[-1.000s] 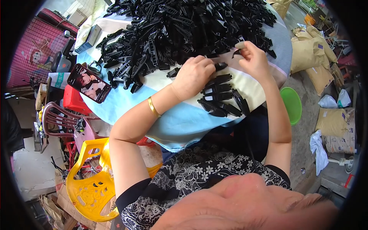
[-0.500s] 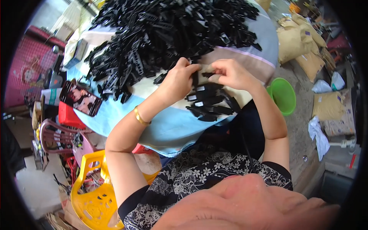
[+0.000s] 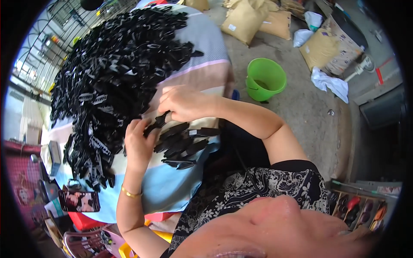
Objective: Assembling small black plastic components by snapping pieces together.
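Note:
Between my two hands is a small black plastic part (image 3: 158,121), partly covered by the fingers. My left hand (image 3: 139,139) pinches its near-left end, close to the pile's edge. Fingers bent, my right hand (image 3: 185,104) grips the other end. Just nearer to me lies a small group of black plastic pieces (image 3: 183,144), laid roughly side by side on the cloth. Beyond and left of my hands spreads a big heap of similar black pieces (image 3: 116,64).
A striped cloth (image 3: 172,189) covers the round table. A phone (image 3: 79,201) showing a picture stands at its left edge. On the floor to the right are a green bucket (image 3: 266,79), tan sacks (image 3: 245,19) and a white bag (image 3: 330,84). A pink chair (image 3: 84,241) stands at lower left.
The view has swung right, so the table and heap now sit further left. Both hands stay together at the near edge of the heap, holding a black piece.

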Available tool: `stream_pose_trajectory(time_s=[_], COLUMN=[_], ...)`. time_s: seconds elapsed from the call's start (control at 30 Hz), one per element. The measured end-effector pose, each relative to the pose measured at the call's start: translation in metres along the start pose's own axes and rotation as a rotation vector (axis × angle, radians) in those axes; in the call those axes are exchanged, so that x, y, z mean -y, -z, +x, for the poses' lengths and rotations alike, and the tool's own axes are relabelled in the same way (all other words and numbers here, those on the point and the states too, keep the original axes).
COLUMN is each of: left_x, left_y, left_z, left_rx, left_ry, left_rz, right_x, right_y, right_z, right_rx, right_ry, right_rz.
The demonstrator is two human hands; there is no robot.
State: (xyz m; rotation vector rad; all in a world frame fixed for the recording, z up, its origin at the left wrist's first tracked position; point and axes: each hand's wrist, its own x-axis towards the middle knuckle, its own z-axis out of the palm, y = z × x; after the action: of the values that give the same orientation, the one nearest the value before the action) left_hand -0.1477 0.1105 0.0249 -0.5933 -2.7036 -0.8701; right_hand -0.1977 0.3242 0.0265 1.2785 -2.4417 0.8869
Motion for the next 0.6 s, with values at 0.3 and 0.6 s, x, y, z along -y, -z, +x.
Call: stream_pose_trajectory(time_s=[0.3,0.6], left_x=[-0.002,-0.001], left_y=[0.006,0.030], left_z=[-0.001,-0.002], left_rx=[0.076,0.218], left_ry=[0.096,0.010], left_rz=[0.009,-0.095], right_x=[-0.002,-0.010], right_y=[-0.020,0.000], right_z=[0.012,0.005], right_rx=[0.029,0.331], right_ry=[0.107,-0.012], right_rz=[0.083,0.295])
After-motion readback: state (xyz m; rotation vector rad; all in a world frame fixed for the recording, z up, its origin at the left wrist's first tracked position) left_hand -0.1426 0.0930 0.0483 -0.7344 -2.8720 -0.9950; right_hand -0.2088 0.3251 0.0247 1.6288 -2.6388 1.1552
